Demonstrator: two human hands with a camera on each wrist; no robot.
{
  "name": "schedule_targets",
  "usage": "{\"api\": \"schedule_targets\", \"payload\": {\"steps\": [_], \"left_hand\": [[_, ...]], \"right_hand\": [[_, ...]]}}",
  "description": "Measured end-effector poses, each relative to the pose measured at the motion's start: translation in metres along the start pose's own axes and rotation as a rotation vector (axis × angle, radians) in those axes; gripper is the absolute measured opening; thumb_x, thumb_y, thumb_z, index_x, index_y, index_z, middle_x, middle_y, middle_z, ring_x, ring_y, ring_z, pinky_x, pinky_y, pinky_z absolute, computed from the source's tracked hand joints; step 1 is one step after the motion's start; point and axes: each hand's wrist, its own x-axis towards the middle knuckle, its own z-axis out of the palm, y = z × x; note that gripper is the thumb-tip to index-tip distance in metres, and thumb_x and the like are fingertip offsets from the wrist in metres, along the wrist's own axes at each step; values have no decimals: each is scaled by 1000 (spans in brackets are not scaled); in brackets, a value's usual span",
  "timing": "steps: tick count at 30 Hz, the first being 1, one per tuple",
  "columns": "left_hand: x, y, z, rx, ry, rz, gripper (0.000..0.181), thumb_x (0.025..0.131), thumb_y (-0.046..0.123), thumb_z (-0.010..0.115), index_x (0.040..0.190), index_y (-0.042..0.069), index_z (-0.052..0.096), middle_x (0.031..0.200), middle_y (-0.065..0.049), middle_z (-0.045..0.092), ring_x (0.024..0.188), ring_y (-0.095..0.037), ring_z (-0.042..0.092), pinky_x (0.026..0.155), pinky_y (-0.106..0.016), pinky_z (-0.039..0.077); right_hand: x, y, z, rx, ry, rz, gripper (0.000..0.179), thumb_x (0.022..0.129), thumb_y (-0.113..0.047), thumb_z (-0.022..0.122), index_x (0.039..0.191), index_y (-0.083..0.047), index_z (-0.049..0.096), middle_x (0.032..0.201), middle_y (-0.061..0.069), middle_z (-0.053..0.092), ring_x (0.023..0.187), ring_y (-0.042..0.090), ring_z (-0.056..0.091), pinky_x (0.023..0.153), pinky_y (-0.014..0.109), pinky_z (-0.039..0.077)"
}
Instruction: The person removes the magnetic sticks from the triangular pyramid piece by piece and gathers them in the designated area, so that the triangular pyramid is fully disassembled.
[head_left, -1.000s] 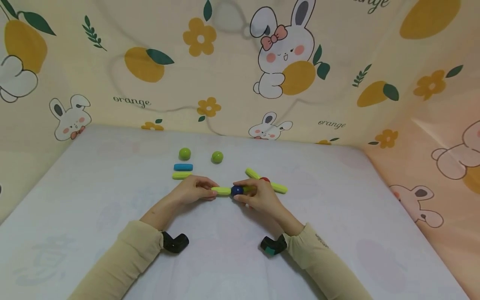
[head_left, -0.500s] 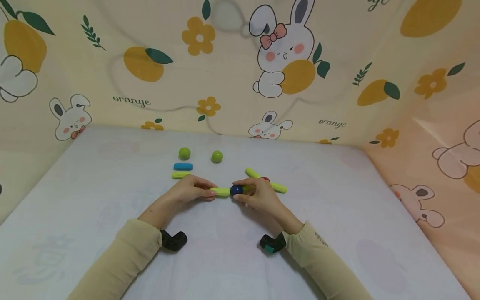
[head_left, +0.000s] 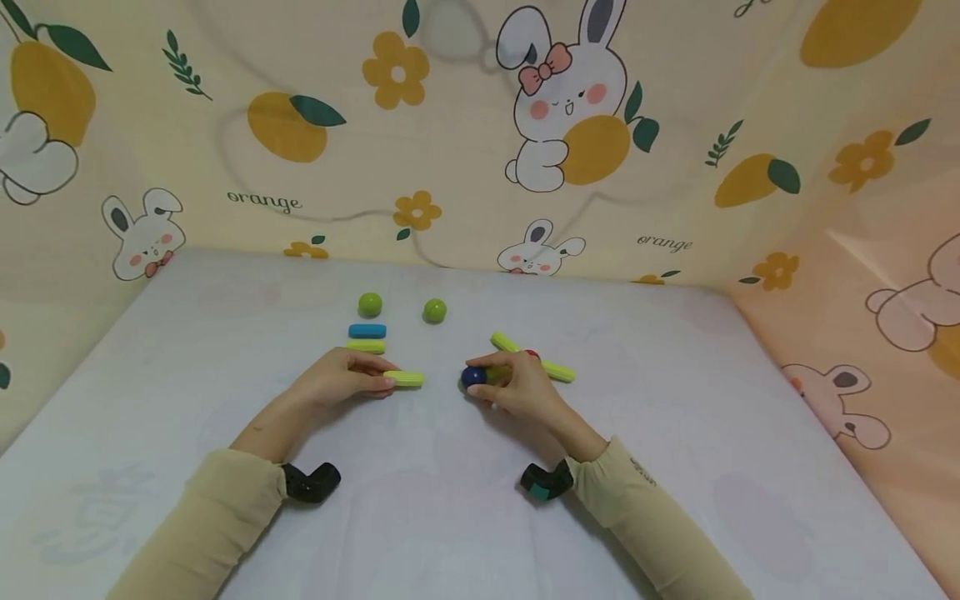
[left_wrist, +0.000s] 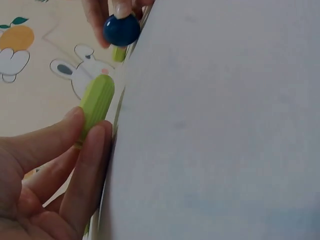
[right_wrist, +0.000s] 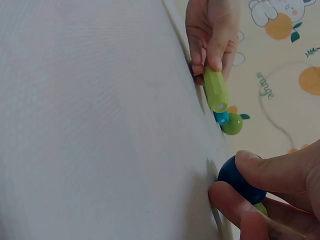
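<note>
My left hand [head_left: 337, 379] pinches a yellow-green ribbed stick [head_left: 406, 379] between thumb and fingers. A pale dot marks the stick's free end in the right wrist view. My right hand [head_left: 521, 385] grips a dark blue ball [head_left: 473, 377] between thumb and fingers. Part of another yellow-green piece [right_wrist: 260, 208] shows behind the ball; whether the two are joined is hidden by the fingers. A gap separates the held stick from the ball. Just beyond the right hand, yellow-green sticks [head_left: 558, 372] meet at a red ball [head_left: 532, 356], which is partly covered.
Left of centre, a blue stick [head_left: 367, 331] and a yellow-green stick [head_left: 366, 346] lie side by side. Behind them sit two green balls [head_left: 370, 304]. A patterned cloth wall [head_left: 337, 167] rises at the back of the white table [head_left: 427, 500].
My left hand has moved left with the yellow-green stick, away from the blue ball, where the stick's end was touching or very near it. The right hand stays in place.
</note>
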Motion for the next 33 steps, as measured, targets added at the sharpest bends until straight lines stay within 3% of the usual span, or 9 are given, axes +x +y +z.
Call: {"api": "schedule_targets", "payload": {"steps": [4, 11, 15, 21, 25, 30, 33], "left_hand": [[-6, 1, -10, 21, 21, -6, 38, 89, 15, 68, 122, -5, 62, 105, -8, 69, 89, -4, 62, 81, -17, 48], [-14, 3, -32, 47, 63, -25, 44, 89, 19, 68, 125, -6, 59, 100, -4, 72, 87, -4, 65, 82, -18, 48], [-14, 6, -36, 102, 98, -53, 47, 88, 24, 70, 125, -3, 59, 104, -6, 71, 97, -12, 61, 92, -29, 43], [-11, 4, -39, 130, 127, -85, 45, 87, 25, 71, 124, 0, 62, 113, -12, 67, 106, -22, 56, 93, -36, 42], [-7, 2, -41, 140, 147, -103, 44, 87, 25, 72, 122, 0, 63, 109, -10, 69, 98, -16, 59, 92, -34, 43], [-4, 2, -42, 104, 158, -112, 45, 86, 21, 72, 122, -4, 61, 92, 0, 71, 78, -3, 62, 78, -21, 47], [-3, 2, -42, 114, 193, -115, 47, 85, 22, 73, 122, -5, 61, 91, -1, 71, 80, -4, 61, 77, -20, 45]], "right_hand": [[1, 1, 0, 7, -6, 3, 36, 81, -12, 76, 116, -7, 69, 104, 13, 70, 56, 15, 63, 47, 24, 47], [1, 0, -2, 4, 8, 39, 36, 81, -12, 77, 116, -10, 69, 100, 11, 70, 57, 15, 63, 47, 24, 47], [1, 1, -3, 6, 14, 37, 35, 81, -12, 77, 115, -10, 70, 101, 12, 70, 57, 15, 63, 48, 25, 48], [1, 3, -2, 14, 4, 39, 36, 82, -13, 77, 116, -10, 69, 102, 12, 70, 56, 14, 62, 47, 25, 46], [1, 1, -2, 37, 1, 42, 36, 81, -12, 77, 116, -9, 69, 98, 12, 70, 56, 16, 62, 46, 23, 44], [2, -1, -1, 43, -9, 44, 37, 81, -12, 77, 116, -9, 69, 98, 12, 71, 58, 16, 65, 47, 24, 46], [2, 0, 0, 46, -13, 46, 37, 81, -12, 77, 117, -8, 69, 99, 12, 71, 59, 16, 65, 49, 24, 47]]}}
